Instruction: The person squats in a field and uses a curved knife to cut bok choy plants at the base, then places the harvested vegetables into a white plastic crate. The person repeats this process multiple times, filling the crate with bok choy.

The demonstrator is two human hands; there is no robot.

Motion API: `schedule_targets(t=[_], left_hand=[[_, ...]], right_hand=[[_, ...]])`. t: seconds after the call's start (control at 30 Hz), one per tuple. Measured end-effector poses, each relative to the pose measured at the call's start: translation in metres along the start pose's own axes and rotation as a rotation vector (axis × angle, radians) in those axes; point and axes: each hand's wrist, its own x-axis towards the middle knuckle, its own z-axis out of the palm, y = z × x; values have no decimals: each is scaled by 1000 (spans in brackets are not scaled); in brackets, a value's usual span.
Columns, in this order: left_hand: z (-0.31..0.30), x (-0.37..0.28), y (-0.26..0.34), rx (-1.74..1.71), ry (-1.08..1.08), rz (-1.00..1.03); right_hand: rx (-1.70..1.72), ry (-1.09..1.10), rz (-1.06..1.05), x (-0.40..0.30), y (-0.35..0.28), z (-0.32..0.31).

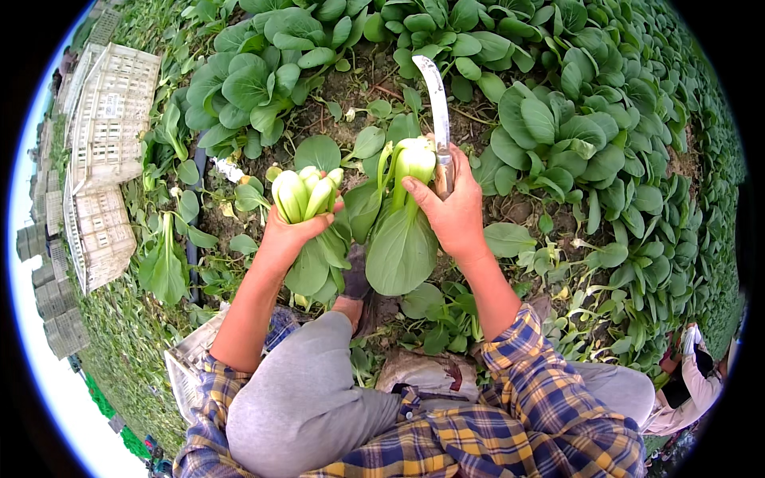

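Several heads of bok choy (308, 194) are bunched in my left hand (293, 233), pale stem bases up and leaves hanging down. To its right, my right hand (451, 209) grips a curved knife (437, 98) by its wooden handle, blade pointing away from me. The same hand holds another bok choy (406, 230) upside down, with my thumb against its pale base. The two bunches hang close together above the soil. Part of the handle is hidden by my fingers.
Growing bok choy (556, 137) fills the bed ahead and to the right. Loose leaves lie on the soil. White plastic crates (113, 113) stand at the left, another crate (185, 364) beside my left leg. A dark hose (194, 227) runs along the bed. Another person (687, 388) crouches at the lower right.
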Motion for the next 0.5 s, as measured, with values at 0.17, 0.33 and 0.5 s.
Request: schedule_targets(t=[0.17, 0.33, 0.5], left_hand=[[-35, 6, 8, 1140, 501, 724], [-2, 7, -1, 213, 109, 217], [19, 2, -9, -83, -166, 84]], right_hand=[[-341, 192, -310, -3, 3, 0], [298, -171, 155, -13, -18, 24], [541, -101, 237, -23, -21, 56]])
